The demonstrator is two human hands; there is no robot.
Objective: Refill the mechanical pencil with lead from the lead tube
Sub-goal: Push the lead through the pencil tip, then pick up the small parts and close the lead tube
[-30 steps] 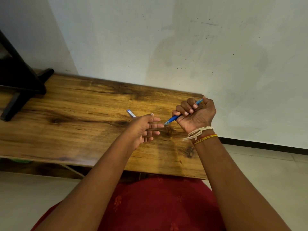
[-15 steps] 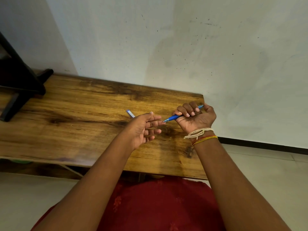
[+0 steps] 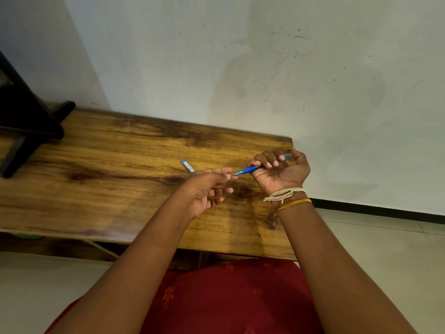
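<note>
Fisted around the blue mechanical pencil (image 3: 250, 169), the right hand (image 3: 280, 172) aims its tip at the left hand (image 3: 208, 189), whose pinched fingertips (image 3: 227, 174) meet it. Behind, the lead tube (image 3: 187, 166) lies on the bench (image 3: 96, 179), its label unreadable.

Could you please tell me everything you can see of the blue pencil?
The pencil is slim, blue, apparently plastic. It is held above the table, tilted, its tip pointing left and slightly down. The right hand grips its barrel in a fist, the rear end poking out past the thumb. The left hand has fingertips at the tip. No lead is discernible.
</note>
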